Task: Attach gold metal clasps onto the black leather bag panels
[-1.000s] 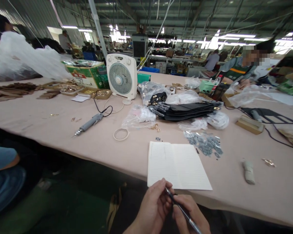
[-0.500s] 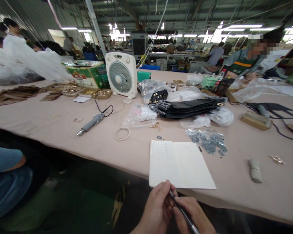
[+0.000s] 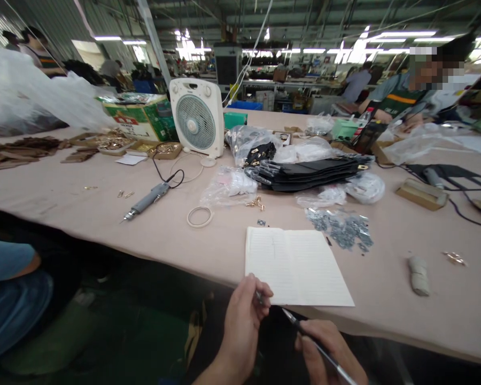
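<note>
My right hand (image 3: pixel 328 347) grips a dark pen (image 3: pixel 318 342) with its pointed silver tip bare, angled up and left. In the curled fingers of my left hand (image 3: pixel 244 321) is a small dark pen cap (image 3: pixel 260 298), partly hidden by them. The two hands are apart, just in front of the table edge. Beyond them lies an open lined notebook (image 3: pixel 300 267), with faint marks on its left page. My left fingertips are by its near left corner.
On the table are a screwdriver tool (image 3: pixel 146 202), a tape roll (image 3: pixel 199 216), a white fan (image 3: pixel 196 117), stacked black pieces (image 3: pixel 310 174), small metal plates (image 3: pixel 342 230) and a rolled grey bundle (image 3: pixel 419 275). A co-worker (image 3: pixel 404 96) stands at the far right; another person's arm (image 3: pixel 10 259) is at left.
The hands have come apart. My left hand moved left and up with the pen cap, while my right hand drew the pen away to the right, baring its tip.
</note>
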Available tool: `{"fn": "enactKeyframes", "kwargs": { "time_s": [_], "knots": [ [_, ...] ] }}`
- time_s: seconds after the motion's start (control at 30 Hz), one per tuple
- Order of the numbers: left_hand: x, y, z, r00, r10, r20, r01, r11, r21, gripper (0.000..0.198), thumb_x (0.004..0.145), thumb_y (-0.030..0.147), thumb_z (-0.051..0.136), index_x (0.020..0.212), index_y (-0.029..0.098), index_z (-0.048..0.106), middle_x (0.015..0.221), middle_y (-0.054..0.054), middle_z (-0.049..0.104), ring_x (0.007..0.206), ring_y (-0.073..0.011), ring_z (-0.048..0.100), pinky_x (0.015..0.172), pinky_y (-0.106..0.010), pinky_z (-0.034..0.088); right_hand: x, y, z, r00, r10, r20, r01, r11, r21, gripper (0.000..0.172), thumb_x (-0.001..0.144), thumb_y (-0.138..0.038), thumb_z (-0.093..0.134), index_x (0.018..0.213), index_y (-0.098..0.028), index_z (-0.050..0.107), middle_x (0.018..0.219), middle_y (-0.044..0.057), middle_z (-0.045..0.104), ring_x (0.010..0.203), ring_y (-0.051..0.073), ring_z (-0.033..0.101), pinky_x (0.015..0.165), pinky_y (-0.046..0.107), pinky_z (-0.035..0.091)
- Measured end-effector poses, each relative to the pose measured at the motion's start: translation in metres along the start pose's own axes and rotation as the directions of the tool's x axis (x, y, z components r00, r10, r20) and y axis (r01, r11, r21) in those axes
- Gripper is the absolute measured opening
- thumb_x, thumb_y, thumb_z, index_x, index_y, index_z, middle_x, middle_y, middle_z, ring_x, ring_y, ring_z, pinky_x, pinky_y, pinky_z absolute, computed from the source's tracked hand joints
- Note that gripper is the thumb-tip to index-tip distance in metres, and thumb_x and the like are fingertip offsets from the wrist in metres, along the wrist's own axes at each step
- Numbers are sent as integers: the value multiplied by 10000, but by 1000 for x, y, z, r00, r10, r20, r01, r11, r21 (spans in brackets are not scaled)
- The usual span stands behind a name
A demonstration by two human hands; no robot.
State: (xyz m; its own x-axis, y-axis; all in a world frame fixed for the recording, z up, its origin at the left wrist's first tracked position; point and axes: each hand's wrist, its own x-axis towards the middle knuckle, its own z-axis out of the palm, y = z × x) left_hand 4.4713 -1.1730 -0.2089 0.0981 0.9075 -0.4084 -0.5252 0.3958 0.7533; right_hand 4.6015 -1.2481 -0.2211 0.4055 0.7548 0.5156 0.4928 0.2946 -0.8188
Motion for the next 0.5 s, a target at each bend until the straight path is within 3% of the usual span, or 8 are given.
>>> {"fn": "enactKeyframes", "kwargs": {
  "time_s": [0.07, 0.13, 0.2, 0.27, 0.37, 0.5],
  "knots": [
    [9, 13, -4, 973, 181, 142, -219, 920, 326, 413, 1018, 541, 527, 874, 181, 671, 867, -45, 671, 784, -157, 592, 729, -273, 478, 20, 5, -1, 991, 131, 22, -131, 991, 5, 140, 968, -340, 646, 1011, -233, 726, 785, 30, 699, 648, 168, 659, 604, 272, 554],
    [19, 22, -6, 898, 251, 361, -432, 656, 619, 352, 1053, 453, 476, 966, 200, 705, 968, -66, 704, 932, -211, 625, 869, -338, 489, 44, 13, 2, 963, 268, 43, -268, 963, -9, 213, 956, -418, 658, 1000, -215, 709, 756, 17, 682, 600, 150, 613, 572, 259, 530],
    [29, 25, -7, 803, 238, 546, -595, 354, 721, 270, 1052, 364, 479, 1043, 206, 698, 1091, -90, 716, 1075, -258, 619, 979, -406, 476, 68, 23, 10, 931, 360, 64, -361, 932, 5, 297, 940, -494, 664, 965, -199, 690, 718, 9, 667, 575, 143, 579, 573, 261, 514],
    [37, 21, -8, 724, 199, 661, -689, 159, 707, 231, 1047, 301, 477, 1076, 192, 679, 1189, -118, 708, 1146, -281, 600, 1028, -458, 474, 84, 35, 19, 907, 406, 111, -411, 911, 29, 350, 932, -539, 658, 943, -190, 672, 693, 7, 661, 576, 144, 561, 593, 269, 504],
    [44, 11, -12, 684, 147, 714, -727, 63, 683, 196, 1040, 257, 492, 1076, 178, 668, 1279, -134, 690, 1149, -283, 595, 1043, -493, 486, 96, 51, 30, 885, 425, 191, -437, 899, 23, 380, 927, -564, 650, 962, -186, 660, 697, 12, 668, 608, 154, 566, 628, 278, 502],
    [48, 1, -20, 676, 185, 714, -734, 73, 675, 161, 1028, 229, 512, 1024, 185, 667, 1335, -130, 676, 1143, -280, 575, 1043, -508, 486, 96, 66, 39, 857, 443, 264, -450, 892, -40, 407, 923, -585, 633, 979, -183, 663, 701, 25, 690, 622, 178, 610, 651, 299, 514]
  ]
}}
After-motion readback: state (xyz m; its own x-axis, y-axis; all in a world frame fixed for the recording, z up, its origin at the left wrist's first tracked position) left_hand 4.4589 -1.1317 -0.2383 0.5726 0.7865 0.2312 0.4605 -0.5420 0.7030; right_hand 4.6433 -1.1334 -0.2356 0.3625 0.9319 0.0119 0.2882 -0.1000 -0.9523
